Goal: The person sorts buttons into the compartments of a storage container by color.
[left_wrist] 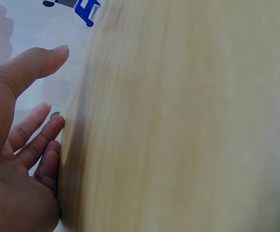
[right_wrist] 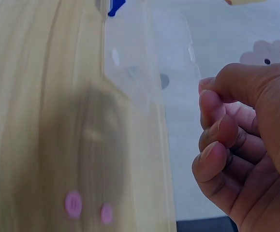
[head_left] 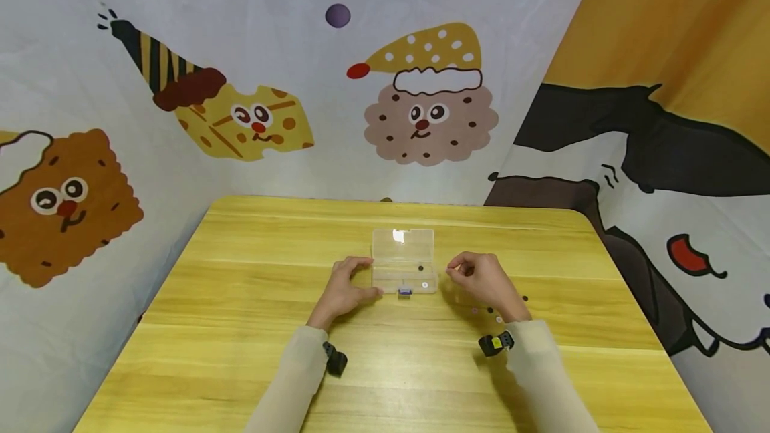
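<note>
A clear plastic box (head_left: 385,279) lies with its lid (head_left: 403,246) raised at the back and a blue latch (head_left: 405,292) at the front. Inside, toward its right side, are a dark button (head_left: 421,268) and a white button (head_left: 424,284). My left hand (head_left: 344,291) holds the box by its left end, thumb at the front corner and index finger farther back. Right of the box, my right hand (head_left: 481,279) is above the table, thumb and index fingertips (right_wrist: 207,86) together and the other fingers curled. No object shows between those fingertips.
Several small buttons lie on the wooden table (head_left: 240,339) near the right wrist, among them a pink button (right_wrist: 73,204) and a dark button (head_left: 525,298). A cloth with cartoon prints (head_left: 271,39) hangs behind the table. Each wrist wears a small black camera (head_left: 493,345).
</note>
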Tool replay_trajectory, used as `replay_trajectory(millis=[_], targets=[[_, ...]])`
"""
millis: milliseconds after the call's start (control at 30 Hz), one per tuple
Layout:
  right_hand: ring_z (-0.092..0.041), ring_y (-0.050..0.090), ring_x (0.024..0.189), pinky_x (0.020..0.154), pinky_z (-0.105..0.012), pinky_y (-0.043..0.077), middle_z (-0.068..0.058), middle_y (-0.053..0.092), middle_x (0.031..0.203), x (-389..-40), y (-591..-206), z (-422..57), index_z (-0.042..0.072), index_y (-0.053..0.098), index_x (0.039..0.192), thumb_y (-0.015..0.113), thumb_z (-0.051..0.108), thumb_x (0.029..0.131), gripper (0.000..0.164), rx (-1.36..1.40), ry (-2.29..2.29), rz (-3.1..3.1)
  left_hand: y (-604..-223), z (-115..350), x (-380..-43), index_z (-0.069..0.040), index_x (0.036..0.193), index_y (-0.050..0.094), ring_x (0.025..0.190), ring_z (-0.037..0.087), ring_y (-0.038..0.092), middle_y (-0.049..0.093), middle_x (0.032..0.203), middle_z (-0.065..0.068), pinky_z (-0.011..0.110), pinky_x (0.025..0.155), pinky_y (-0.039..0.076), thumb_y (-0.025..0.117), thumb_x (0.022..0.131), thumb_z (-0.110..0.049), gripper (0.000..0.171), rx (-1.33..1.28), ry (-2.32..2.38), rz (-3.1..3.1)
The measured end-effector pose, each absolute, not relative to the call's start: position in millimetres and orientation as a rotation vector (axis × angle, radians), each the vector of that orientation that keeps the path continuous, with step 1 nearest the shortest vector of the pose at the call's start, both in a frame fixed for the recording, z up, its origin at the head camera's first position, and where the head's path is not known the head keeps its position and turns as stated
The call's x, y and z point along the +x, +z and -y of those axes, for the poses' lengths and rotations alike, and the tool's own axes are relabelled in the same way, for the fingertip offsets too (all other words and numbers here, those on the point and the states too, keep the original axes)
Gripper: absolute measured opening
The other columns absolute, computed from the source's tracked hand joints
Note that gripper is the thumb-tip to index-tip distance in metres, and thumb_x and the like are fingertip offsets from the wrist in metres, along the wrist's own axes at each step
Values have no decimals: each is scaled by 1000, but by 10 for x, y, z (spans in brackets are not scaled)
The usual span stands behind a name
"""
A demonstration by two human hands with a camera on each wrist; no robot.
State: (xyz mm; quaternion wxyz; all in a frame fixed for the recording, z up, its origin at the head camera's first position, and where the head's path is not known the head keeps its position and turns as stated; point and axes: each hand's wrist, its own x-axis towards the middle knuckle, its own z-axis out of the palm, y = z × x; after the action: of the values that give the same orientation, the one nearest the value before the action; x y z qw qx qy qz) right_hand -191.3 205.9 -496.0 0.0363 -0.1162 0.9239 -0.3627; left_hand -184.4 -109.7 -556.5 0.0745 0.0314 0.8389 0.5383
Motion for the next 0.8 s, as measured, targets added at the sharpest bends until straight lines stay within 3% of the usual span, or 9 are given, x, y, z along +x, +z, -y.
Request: replay_trajectory(millis=[800], targets=[[-11,57,65,54,-23,48,3,67,75,-2035,-5012,-1406,14,75,94,73,17,94,4,-495,-1143,-2723,-5585,1111,-1854,-18,136,63,135,29,42,61,139,3,55,118,36,91,77,-28,66,129,1605,-2559]])
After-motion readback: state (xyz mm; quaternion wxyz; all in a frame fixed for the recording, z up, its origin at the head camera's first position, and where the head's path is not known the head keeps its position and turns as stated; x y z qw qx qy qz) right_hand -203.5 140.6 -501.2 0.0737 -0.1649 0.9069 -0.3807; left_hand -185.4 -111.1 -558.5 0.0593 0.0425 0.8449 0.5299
